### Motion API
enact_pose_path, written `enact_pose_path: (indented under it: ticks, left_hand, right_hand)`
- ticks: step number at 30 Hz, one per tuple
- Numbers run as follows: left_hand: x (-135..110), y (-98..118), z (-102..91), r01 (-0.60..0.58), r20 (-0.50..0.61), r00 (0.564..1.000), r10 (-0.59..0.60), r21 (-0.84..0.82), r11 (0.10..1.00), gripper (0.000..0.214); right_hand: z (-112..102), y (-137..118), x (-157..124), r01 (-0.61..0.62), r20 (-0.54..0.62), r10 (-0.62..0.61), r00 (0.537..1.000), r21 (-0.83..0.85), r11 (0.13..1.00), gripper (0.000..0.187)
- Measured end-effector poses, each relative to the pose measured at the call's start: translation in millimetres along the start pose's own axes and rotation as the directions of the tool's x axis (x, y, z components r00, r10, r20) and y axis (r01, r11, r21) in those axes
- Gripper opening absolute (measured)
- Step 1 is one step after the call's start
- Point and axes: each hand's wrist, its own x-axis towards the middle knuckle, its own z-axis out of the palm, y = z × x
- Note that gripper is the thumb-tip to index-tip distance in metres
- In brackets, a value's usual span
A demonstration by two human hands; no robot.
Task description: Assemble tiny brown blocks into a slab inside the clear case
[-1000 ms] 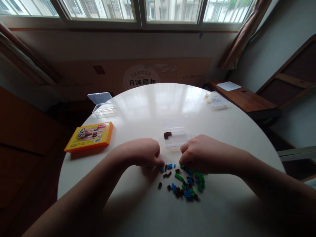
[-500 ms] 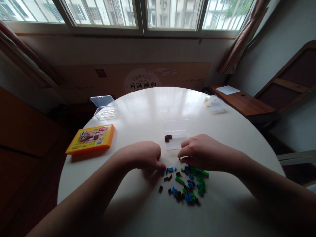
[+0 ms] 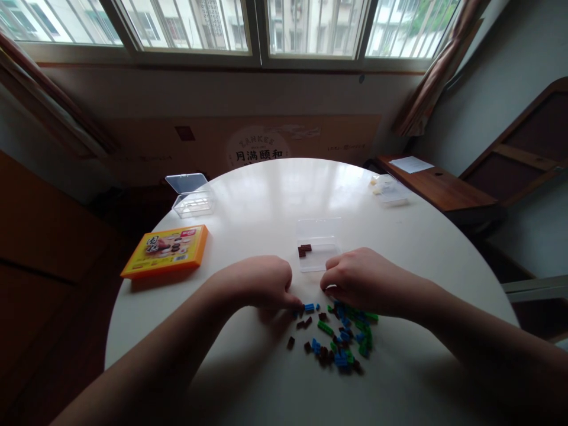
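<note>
My left hand (image 3: 261, 283) is curled just left of a loose pile of small building bricks (image 3: 341, 358) in blue, green and brown. Its thumb and fingertips meet the table beside a blue brick (image 3: 309, 307); what they pinch, if anything, is hidden. My right hand (image 3: 360, 275) is above the far side of the pile, thumb and fingers closed on a small brown brick, mostly covered by the fingertips. Right behind it stands a clear plastic box (image 3: 319, 260) with its lid raised, holding several brown bricks (image 3: 304, 249) at its left side.
On the round white table (image 3: 248, 207) are an orange and yellow game box (image 3: 166, 251) at left, an open clear box (image 3: 194, 203) behind it, and another clear box (image 3: 393, 192) at far right. A wooden desk (image 3: 452, 186) stands beyond the right edge.
My right fingers have closed on the small brown brick that showed between them. The left thumb now covers more of the brown brick beside the blue one. The view shifts slightly.
</note>
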Motion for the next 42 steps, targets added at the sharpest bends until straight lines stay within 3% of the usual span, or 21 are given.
enact_pose_path:
  ticks: [6, 16, 19, 22, 25, 29, 35, 42]
  left_hand:
    - [-1.6, 0.0, -1.4, -0.013, 0.019, 1.0, 0.013, -0.015, 1.0, 0.044]
    - [-3.4, 7.0, -0.9, 0.002, -0.011, 1.0, -0.001, 0.067, 0.998, 0.054]
    - [-3.6, 8.2, -0.4, 0.002, -0.017, 1.0, -0.001, 0.069, 0.998, 0.05]
    - [-4.1, 7.3, -1.2, 0.011, -0.001, 1.0, -0.011, 0.044, 0.999, 0.046]
    - [-5.2, 4.1, -3.9, 0.019, 0.019, 1.0, -0.019, 0.012, 1.0, 0.039]
    - [-7.1, -5.5, -7.9, 0.047, -0.005, 0.999, -0.047, -0.016, 0.999, 0.027]
    - [-7.7, -21.0, -7.9, 0.107, -0.161, 0.981, -0.107, -0.005, 0.994, 0.019]
    - [-3.0, -17.8, -4.4, 0.048, -0.23, 0.972, -0.039, 0.033, 0.998, 0.016]
  right_hand:
    - [1.0, 0.1, -0.5, -0.015, -0.018, 0.016, 1.0, 0.019, 1.0, 0.017]
    - [3.0, 3.7, 0.0, -0.012, -0.036, 0.011, 0.999, -0.028, 1.0, 0.02]
    - [-0.4, 7.1, -2.0, -0.027, -0.117, 0.028, 0.993, 0.004, 1.0, 0.015]
    - [-6.1, 13.7, -3.8, -0.104, -0.248, 0.109, 0.963, 0.031, 0.994, 0.014]
    - [-7.4, 22.0, -2.2, -0.191, -0.307, 0.195, 0.932, 0.042, 0.981, 0.015]
    - [0.3, 32.0, 5.8, -0.256, -0.276, 0.258, 0.926, 0.044, 0.966, 0.015]
    - [10.3, 39.9, 17.9, -0.31, -0.179, 0.316, 0.932, 0.058, 0.949, 0.015]
    - [12.2, 39.8, 23.2, -0.321, -0.179, 0.332, 0.926, 0.09, 0.943, 0.014]
